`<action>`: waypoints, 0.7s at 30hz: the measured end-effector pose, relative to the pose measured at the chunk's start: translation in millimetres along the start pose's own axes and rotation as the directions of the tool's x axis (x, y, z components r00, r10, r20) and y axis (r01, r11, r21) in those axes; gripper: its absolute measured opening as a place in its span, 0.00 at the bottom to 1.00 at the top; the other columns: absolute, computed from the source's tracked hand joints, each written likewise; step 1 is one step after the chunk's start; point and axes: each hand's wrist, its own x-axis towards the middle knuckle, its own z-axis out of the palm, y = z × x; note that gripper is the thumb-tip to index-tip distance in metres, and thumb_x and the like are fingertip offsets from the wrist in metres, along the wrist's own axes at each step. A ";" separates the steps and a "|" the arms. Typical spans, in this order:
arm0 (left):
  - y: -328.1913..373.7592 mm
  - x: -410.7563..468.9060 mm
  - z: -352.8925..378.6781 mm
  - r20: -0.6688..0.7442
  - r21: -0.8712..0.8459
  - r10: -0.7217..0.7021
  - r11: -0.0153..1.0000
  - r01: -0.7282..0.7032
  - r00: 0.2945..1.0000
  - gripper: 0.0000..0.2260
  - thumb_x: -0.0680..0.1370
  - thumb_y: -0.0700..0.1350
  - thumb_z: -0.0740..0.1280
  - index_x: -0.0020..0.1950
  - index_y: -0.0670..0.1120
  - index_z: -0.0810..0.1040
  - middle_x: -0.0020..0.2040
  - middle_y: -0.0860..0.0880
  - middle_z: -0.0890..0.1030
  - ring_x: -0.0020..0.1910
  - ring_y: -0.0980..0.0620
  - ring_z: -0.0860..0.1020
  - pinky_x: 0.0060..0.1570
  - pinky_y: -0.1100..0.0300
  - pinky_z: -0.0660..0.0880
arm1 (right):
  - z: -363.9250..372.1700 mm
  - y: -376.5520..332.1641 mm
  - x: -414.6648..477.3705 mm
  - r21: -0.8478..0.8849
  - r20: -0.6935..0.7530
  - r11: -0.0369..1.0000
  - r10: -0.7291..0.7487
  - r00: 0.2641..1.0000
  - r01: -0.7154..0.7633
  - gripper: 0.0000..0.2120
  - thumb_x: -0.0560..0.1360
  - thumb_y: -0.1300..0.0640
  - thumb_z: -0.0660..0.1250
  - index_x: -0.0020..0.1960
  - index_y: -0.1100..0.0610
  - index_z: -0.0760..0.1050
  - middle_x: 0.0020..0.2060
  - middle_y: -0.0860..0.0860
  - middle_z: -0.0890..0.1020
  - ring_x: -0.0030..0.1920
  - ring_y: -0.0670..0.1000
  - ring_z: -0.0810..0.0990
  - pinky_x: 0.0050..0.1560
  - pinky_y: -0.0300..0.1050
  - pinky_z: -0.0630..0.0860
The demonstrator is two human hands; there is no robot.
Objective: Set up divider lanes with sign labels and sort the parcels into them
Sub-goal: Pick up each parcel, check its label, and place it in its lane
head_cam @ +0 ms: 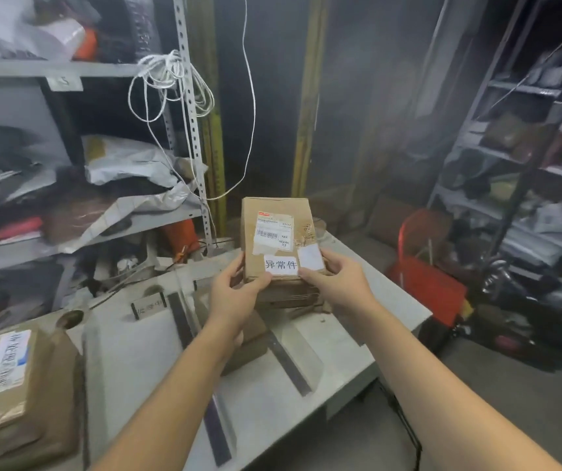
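both hands hold a box (269, 212) upright above the worktop (136, 362). the left hand (235, 295) has its grip curled round the lower left edge. the right hand (335, 280) grips the lower right, thumb on a white sign (281, 265) on the box face. dark dividers (288, 365) lie on the worktop below. another parcel (17, 385) sits at its left end.

Dim room | dark wall (368, 79) at back | cluttered metal left shelves (51, 68) | right shelves (527, 86) likewise | grey floor (497, 396) | white bench (351, 348) | white cord (254, 96) dangling
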 end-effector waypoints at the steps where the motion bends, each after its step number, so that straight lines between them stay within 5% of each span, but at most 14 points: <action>1: -7.6 14.8 10.6 -0.006 -0.017 -0.011 1.000 0.011 1.000 0.28 0.75 0.39 0.73 0.73 0.52 0.71 0.63 0.53 0.80 0.62 0.53 0.77 0.60 0.55 0.77 | -7.8 3.1 16.9 -0.014 0.005 1.000 0.006 1.000 -0.006 0.30 0.65 0.53 0.78 0.67 0.51 0.78 0.56 0.44 0.85 0.56 0.47 0.84 0.58 0.50 0.81; 5: -34.6 62.9 49.5 -0.016 -0.047 -0.071 0.996 0.070 0.997 0.27 0.76 0.40 0.73 0.73 0.53 0.72 0.62 0.55 0.81 0.62 0.55 0.77 0.51 0.65 0.75 | -35.6 13.0 76.2 -0.092 0.047 0.995 0.030 0.998 -0.026 0.24 0.72 0.61 0.76 0.67 0.51 0.78 0.56 0.43 0.85 0.55 0.44 0.83 0.56 0.43 0.80; 12: -68.8 123.0 86.8 -0.098 -0.051 -0.179 0.983 0.175 0.979 0.27 0.75 0.40 0.73 0.73 0.54 0.72 0.61 0.56 0.81 0.62 0.56 0.77 0.66 0.52 0.74 | -56.3 42.4 162.7 -0.146 0.146 0.986 0.105 0.984 -0.084 0.24 0.73 0.63 0.75 0.67 0.53 0.78 0.56 0.44 0.84 0.55 0.42 0.83 0.58 0.42 0.80; 21: -88.9 139.7 132.8 -0.274 0.083 -0.135 0.983 0.163 0.952 0.29 0.74 0.46 0.75 0.73 0.55 0.71 0.66 0.58 0.76 0.63 0.61 0.74 0.59 0.62 0.72 | -80.1 85.3 228.4 -0.164 0.294 0.982 0.141 0.945 -0.095 0.24 0.72 0.61 0.76 0.67 0.52 0.78 0.57 0.45 0.84 0.57 0.44 0.82 0.60 0.45 0.79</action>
